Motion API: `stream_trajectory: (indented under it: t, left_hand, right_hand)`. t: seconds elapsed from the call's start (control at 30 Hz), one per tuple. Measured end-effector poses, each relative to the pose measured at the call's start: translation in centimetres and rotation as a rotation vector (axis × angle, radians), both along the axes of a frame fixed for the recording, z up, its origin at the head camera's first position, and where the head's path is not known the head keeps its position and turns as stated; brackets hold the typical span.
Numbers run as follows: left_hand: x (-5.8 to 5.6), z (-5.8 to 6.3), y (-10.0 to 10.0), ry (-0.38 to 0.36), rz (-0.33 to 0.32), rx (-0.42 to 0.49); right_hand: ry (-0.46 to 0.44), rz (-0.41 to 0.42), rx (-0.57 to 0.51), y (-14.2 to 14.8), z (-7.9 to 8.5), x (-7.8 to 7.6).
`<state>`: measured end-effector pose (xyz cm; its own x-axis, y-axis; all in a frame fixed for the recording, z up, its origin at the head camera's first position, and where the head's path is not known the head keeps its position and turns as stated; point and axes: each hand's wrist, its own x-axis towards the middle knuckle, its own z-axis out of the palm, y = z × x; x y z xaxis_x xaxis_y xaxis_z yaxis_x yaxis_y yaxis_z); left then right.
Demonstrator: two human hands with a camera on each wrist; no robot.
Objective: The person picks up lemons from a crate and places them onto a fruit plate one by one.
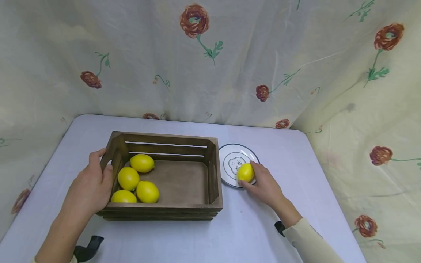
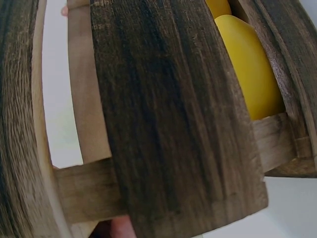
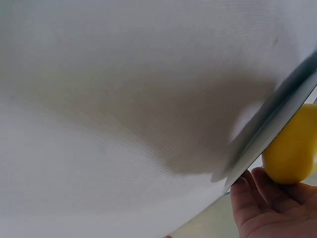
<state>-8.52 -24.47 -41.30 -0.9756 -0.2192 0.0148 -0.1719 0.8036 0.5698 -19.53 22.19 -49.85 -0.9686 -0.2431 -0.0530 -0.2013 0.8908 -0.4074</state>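
A brown wooden crate (image 1: 161,212) with slatted sides stands left of the middle of the table. My left hand (image 1: 93,184) grips its left end wall, with the thumb over the rim. Several yellow lemons (image 1: 142,163) lie together in the crate's left half; one lemon (image 2: 250,67) shows through the slats in the left wrist view. Against the crate's right side is a white plate (image 1: 228,160) with dark rings and a printed centre. Over the plate's right part, my right hand (image 1: 264,184) holds a single lemon (image 1: 245,172) between thumb and fingers. Whether this lemon touches the plate is unclear.
A white cloth covers the table (image 1: 250,233). Behind it and to the right hangs a pale curtain (image 1: 230,73) printed with red flowers. A black strap (image 1: 88,249) is at the left wrist, and another dark band (image 1: 280,228) at the right.
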Motion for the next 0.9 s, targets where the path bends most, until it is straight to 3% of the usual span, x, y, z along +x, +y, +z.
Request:
stream_trajectory:
  t: [0.9]
  left_hand:
    - [0.12,-0.05,-0.12,-0.007,0.001,0.020]
  right_hand:
    - [-0.047,-0.003,0.023,-0.24,0.41,-0.09]
